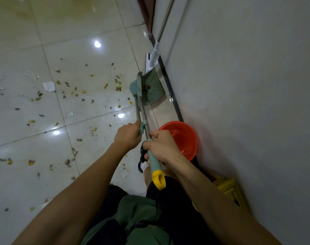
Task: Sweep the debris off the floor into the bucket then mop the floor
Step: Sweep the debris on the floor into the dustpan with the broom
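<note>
Currently: left hand (127, 137) grips broom handle (138, 110); right hand (164, 147) grips dustpan handle (155, 167) | debris (76, 91) scattered left; orange bucket (181, 138) at wall | advice: separate tools, sweep short strokes toward dustpan (151, 89).

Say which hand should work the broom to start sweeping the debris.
Left, probably. The left hand grips the grey-handled broom on the side facing the scattered debris, while the right hand holds the green dustpan handle beside the orange bucket.

Both hands (145, 138) gripping broom (135, 89) and probably dustpan (152, 87) handles, debris (76, 89) scattered
</note>
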A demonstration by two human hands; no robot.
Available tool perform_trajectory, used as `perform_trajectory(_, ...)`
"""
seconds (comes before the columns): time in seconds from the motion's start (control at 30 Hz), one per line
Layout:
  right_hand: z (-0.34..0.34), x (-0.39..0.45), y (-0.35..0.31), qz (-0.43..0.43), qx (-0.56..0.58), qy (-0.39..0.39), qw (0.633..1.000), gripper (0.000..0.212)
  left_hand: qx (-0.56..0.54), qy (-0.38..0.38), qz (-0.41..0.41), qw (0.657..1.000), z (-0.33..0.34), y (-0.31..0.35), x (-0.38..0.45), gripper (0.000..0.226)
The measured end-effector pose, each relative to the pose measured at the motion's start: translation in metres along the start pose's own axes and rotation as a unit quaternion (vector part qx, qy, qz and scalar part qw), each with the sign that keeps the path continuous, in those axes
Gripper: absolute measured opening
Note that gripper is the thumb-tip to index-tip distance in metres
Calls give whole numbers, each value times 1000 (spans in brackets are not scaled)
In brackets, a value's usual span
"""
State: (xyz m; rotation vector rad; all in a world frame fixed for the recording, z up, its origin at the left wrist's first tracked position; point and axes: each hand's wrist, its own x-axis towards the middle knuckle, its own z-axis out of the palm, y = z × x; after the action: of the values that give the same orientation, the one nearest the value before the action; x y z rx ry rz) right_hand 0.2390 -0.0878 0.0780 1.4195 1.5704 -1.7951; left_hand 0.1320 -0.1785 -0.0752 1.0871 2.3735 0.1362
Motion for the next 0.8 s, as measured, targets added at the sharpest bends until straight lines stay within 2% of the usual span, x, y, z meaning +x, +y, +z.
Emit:
perform_trajectory(0.1, -2, -1, -16, -43, -64, 0, 997, 34, 0, 20, -20, 1000, -18, 2, 7, 41)
perform_trajectory(0.27, -4, -2, -36, -92, -175, -10, 980, 29, 14, 55, -67, 996, -40, 0, 7, 44)
perform_trajectory(0.47, 14, -3, -40, -127, -223, -66, 964, 41, -9, 83, -137, 987, -54, -22, -24, 61)
perform_trajectory(0.57, 25, -1, -45, -143, -247, -100, 953, 35, -16, 84, -164, 983, -60, -43, -43, 50)
perform_trajectory(0.7, 52, 4, -51, -186, -318, -123, 921, 23, -3, 89, -198, 976, -69, -68, -61, 38)
perform_trajectory(0.8, 70, 11, -48, -245, -405, -108, 874, 26, 11, 99, -227, 969, -74, -89, -77, 30)
